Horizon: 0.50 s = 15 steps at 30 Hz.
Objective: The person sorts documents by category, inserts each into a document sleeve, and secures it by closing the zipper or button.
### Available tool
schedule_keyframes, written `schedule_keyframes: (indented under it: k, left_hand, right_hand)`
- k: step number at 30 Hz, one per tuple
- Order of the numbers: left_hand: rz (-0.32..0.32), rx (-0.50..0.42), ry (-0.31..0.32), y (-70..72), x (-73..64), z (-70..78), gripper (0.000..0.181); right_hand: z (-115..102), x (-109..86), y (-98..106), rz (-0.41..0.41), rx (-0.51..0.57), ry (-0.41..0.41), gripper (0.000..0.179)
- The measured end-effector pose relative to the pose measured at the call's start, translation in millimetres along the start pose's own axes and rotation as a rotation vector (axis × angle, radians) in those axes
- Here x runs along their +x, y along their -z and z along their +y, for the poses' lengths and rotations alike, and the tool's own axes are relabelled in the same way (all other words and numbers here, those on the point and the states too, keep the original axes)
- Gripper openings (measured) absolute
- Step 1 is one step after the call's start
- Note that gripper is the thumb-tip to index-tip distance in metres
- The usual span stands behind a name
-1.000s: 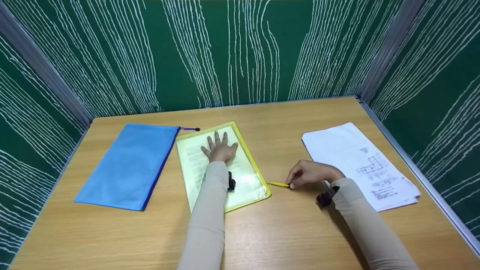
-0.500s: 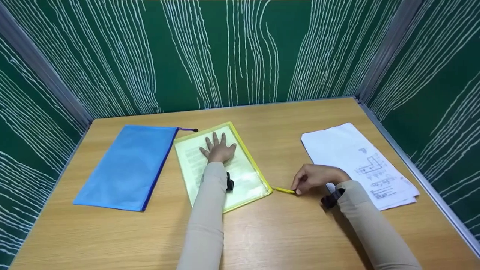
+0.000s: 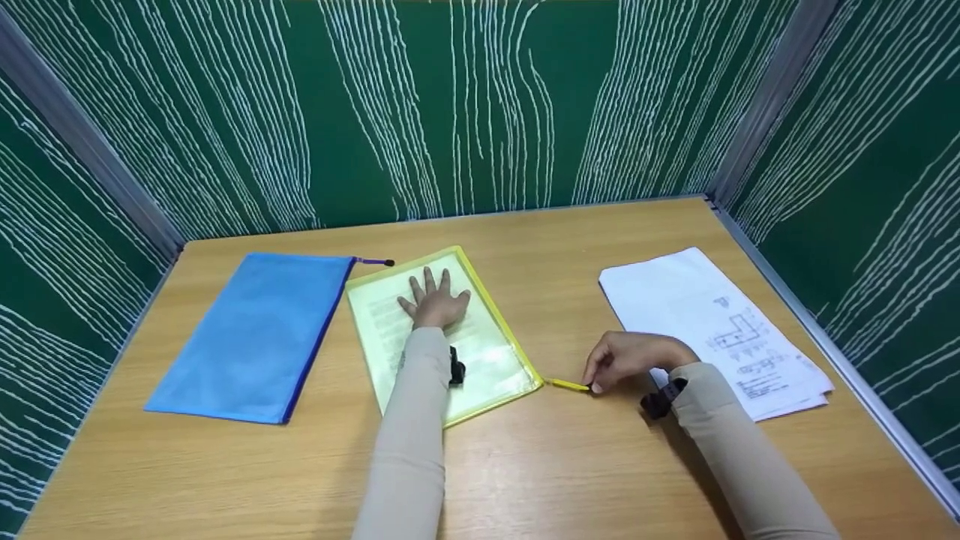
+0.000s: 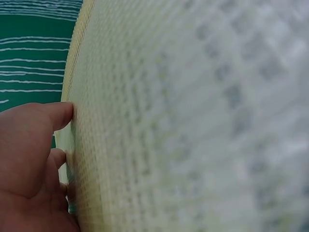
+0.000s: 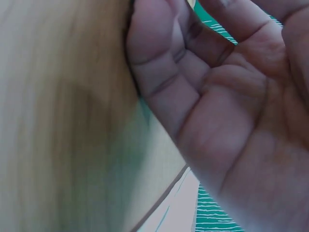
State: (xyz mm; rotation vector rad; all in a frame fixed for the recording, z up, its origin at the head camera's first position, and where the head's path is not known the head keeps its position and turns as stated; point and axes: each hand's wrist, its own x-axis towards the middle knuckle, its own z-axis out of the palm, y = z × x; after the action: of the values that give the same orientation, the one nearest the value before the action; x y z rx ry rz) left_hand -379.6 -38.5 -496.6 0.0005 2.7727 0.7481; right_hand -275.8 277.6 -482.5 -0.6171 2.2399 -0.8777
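A see-through zip pouch (image 3: 495, 367) with yellow edges lies at an angle mid-table, a printed sheet showing through it. Flat on its upper half rests my left hand (image 3: 439, 306), fingers spread. In the left wrist view the pouch's mesh surface (image 4: 193, 121) fills most of the frame beside the hand's thumb and fingers. At the pouch's near right corner, a yellow zipper pull (image 3: 568, 385) stretches out to the right. Its dark end is pinched between the thumb and fingers of my right hand (image 3: 634, 356). The right wrist view shows curled fingers (image 5: 159, 72) close over the tabletop; the pull is hidden there.
Left of the pouch lies a blue zip pouch (image 3: 247, 337), its purple pull (image 3: 371, 261) pointing toward the yellow-edged one. On the right is a stack of white papers (image 3: 667, 292) with a printed drawing, partly behind my right wrist. Green panels (image 3: 360, 150) with white lines border the table.
My right hand has moved a little right and nearer, drawing the zipper pull out from the pouch's corner; it is almost still over the last half second. The left hand stays on the pouch.
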Motion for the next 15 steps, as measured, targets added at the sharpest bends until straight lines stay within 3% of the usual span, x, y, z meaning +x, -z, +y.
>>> schedule_keyframes:
  k: [15]
  left_hand:
    - [0.018,-0.053,-0.026,-0.1,-1.7,-2.6,0.069]
  right_hand:
    - [-11.1,-2.6,-0.1,0.006,0.018,-0.026,0.015]
